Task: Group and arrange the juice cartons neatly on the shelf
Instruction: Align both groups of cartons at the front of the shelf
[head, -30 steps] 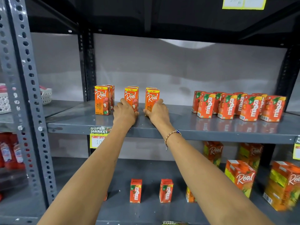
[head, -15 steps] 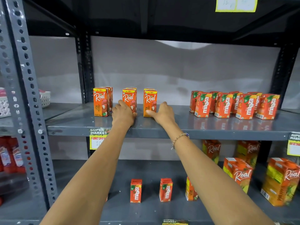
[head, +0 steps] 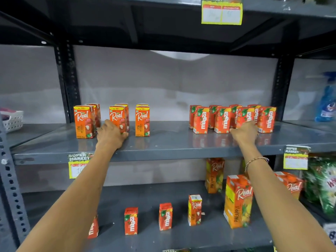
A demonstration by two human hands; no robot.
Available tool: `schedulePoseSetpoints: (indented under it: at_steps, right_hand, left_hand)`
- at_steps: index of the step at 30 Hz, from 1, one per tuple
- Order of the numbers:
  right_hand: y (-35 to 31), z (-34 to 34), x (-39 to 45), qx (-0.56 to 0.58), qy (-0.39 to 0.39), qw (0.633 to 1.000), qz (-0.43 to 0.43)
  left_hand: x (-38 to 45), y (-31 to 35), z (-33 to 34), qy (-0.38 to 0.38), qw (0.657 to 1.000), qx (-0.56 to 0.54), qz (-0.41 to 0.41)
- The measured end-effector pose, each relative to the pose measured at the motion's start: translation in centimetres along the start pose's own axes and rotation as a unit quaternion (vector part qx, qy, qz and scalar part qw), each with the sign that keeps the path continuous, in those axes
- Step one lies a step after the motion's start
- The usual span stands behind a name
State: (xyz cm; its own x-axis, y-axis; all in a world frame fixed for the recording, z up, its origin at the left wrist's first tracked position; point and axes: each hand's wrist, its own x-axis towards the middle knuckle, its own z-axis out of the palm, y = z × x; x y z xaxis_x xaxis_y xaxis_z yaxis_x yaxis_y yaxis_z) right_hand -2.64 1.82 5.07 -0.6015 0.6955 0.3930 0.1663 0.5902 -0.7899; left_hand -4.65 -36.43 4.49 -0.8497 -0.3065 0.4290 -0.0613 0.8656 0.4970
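On the middle shelf (head: 163, 142), three short rows of Real cartons (head: 116, 119) stand upright at the left, and a cluster of Maaza cartons (head: 223, 120) stands at the right. The left hand (head: 111, 134) cups the base of the middle Real row. The right hand (head: 244, 132) touches a front Maaza carton; whether it grips cannot be told. The hands are well apart. A white basket (head: 13, 120) sits far left, its contents unclear.

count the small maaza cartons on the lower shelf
3, possibly more hidden: one cut off behind the left forearm, one left of centre, one at centre.
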Motion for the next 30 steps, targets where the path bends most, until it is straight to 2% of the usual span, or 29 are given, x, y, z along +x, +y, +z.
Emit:
schedulePoseSetpoints:
  at_steps: [2,4,6,7,10,13,17,20,26,30]
  right_hand:
    - [0.0,-0.3,1.0,-0.008,-0.013,1.0,0.008]
    - [0.0,-0.5,1.6,-0.013,-0.017,1.0,0.011]
    - [0.2,-0.7,2.0,-0.02,-0.018,1.0,-0.007]
    - [0.4,-0.6,2.0,-0.021,-0.023,0.999,-0.03]
    - [0.2,0.1,1.7,-0.031,-0.06,0.994,-0.081]
    - [0.1,0.4,1.8,-0.035,-0.088,0.99,-0.104]
    - [0.2,0.8,1.7,-0.025,-0.141,0.983,-0.117]
    - [0.2,1.2,2.2,-0.041,-0.145,0.979,-0.135]
    - [0.0,2.0,3.2,-0.052,-0.147,0.978,-0.142]
    - [0.1,2.3,3.3,-0.062,-0.135,0.977,-0.152]
  left_hand:
    - [-0.1,0.0,0.0,0.017,1.0,0.017,-0.017]
    - [-1.0,0.0,0.0,0.088,0.995,0.025,-0.032]
    - [-3.1,1.3,0.5,0.17,0.985,0.033,0.01]
    - [-4.5,2.4,0.8,0.184,0.981,0.03,0.049]
    - [-8.1,8.0,2.4,0.14,0.973,-0.061,0.173]
    - [-9.4,14.5,4.6,0.06,0.972,-0.084,0.21]
    - [-8.3,21.2,7.7,-0.034,0.981,-0.096,0.166]
    - [-7.1,24.5,10.3,-0.061,0.986,-0.119,0.103]
    - [-6.2,26.6,13.2,-0.003,0.996,-0.07,0.047]
    - [-6.1,26.5,13.7,-0.001,0.996,-0.072,0.043]
